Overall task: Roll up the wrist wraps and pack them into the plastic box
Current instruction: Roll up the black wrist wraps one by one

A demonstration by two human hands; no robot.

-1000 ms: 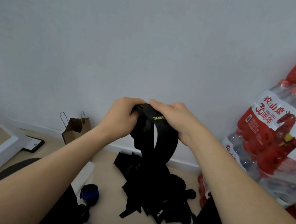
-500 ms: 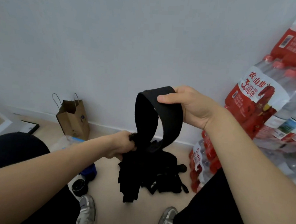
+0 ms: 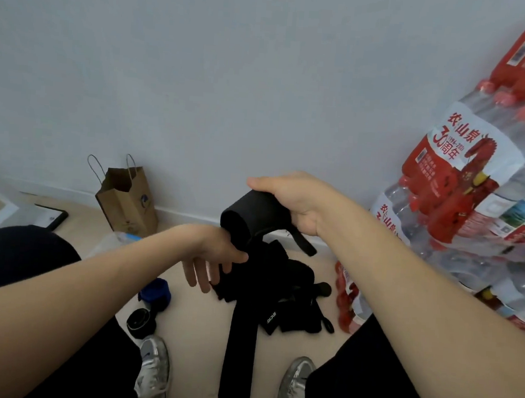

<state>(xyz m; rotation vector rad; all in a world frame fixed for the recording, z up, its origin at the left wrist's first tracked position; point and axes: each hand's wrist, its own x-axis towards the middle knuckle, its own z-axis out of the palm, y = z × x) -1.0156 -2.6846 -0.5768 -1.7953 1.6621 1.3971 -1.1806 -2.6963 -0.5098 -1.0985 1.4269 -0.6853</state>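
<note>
- My right hand (image 3: 289, 200) grips the part-rolled wrist wrap (image 3: 253, 217), whose loose tail hangs straight down.
- My left hand (image 3: 210, 257), fingers slack, touches that tail.

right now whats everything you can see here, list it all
wrist wrap: 1, black, half rolled, held up, tail hanging down
loose wraps: a pile, black, floor by the wall
roll: 1, blue, floor, lower left
paper bag: 1, brown, against the wall
bottled water packs: a stack, red and clear, far right
shoes: 2, silver, bottom of view
left hand: 1, fingers loose, beside the hanging tail
right hand: 1, grips the rolled part
</note>
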